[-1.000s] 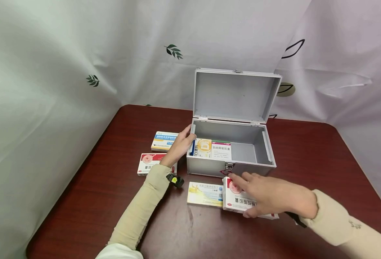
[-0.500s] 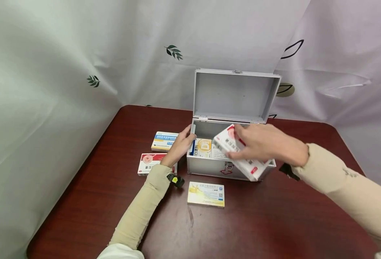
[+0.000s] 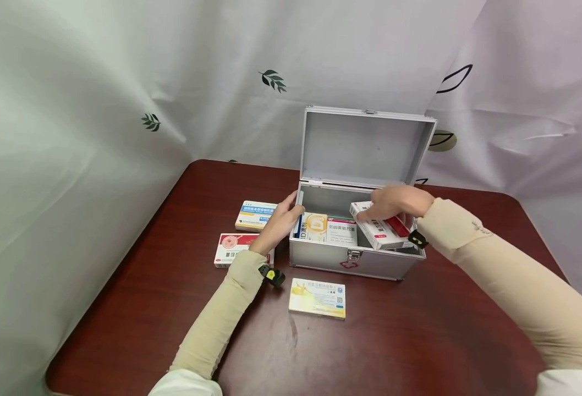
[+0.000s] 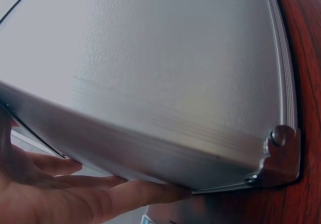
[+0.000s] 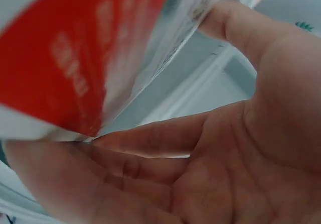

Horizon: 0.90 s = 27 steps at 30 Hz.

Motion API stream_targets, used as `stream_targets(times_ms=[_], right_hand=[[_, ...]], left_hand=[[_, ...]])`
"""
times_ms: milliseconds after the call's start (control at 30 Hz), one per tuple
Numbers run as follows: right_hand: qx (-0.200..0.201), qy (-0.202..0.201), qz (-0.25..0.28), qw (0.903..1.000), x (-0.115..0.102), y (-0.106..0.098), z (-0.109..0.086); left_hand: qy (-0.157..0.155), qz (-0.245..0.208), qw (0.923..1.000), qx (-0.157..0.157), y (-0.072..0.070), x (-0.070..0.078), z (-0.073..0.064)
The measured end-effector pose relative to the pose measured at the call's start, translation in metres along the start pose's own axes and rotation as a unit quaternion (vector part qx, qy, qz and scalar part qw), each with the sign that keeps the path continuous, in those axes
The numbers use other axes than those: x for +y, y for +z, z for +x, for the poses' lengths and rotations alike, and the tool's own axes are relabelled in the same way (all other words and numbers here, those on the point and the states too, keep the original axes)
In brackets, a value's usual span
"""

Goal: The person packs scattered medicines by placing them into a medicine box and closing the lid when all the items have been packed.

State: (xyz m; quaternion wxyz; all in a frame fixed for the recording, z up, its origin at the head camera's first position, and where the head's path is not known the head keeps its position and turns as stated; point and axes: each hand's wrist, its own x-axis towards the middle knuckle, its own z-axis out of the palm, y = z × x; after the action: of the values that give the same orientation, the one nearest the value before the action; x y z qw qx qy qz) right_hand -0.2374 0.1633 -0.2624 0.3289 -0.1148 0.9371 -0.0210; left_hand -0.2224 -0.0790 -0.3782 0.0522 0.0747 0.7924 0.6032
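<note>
My left hand (image 3: pixel 278 224) holds the left wall of a silver aluminium case (image 3: pixel 340 258), its thumb over the rim. The left wrist view shows its fingers (image 4: pixel 135 196) lying along the outside wall. My right hand (image 3: pixel 395 202) grips a white-and-red medicine box (image 3: pixel 381 234) between thumb and fingers, tilted over the right part of the open case. In the right wrist view the box's red face (image 5: pixel 85 53) fills the upper left. Inside the case, at left, stand an orange-and-white D drops box (image 3: pixel 316 226) and a white capsule box (image 3: pixel 341 231).
The case lid (image 3: pixel 367 147) stands raised at the back. Left of the case lie a blue-and-white medicine box (image 3: pixel 253 215) and another red-and-white box (image 3: pixel 231 253), partly behind the left forearm. A yellow-and-white box (image 3: pixel 317 298) lies in front of the case. A curtain (image 3: pixel 212 82) hangs behind the table.
My right hand has lifted the white-and-red medicine box off the table in front and carried it up over the right part of the case, turning it. The left hand stays at the case wall.
</note>
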Motion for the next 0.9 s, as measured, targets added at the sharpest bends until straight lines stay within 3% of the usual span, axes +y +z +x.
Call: stream_targets(times_ms=[167, 400, 900], right_hand=[[-0.017, 0.028, -0.017, 0.9993, 0.006, 0.008, 0.017], [-0.004, 0.020, -0.068, 0.9975, 0.010, 0.020, 0.034], [0.018, 0.046, -0.100, 0.9938, -0.002, 0.036, 0.046]], left_hand=[[-0.003, 0.000, 1.0000, -0.003, 0.001, -0.002, -0.001], [-0.003, -0.002, 1.0000, 0.002, 0.001, -0.001, -0.001], [-0.003, 0.003, 1.0000, 0.000, 0.001, -0.002, 0.001]])
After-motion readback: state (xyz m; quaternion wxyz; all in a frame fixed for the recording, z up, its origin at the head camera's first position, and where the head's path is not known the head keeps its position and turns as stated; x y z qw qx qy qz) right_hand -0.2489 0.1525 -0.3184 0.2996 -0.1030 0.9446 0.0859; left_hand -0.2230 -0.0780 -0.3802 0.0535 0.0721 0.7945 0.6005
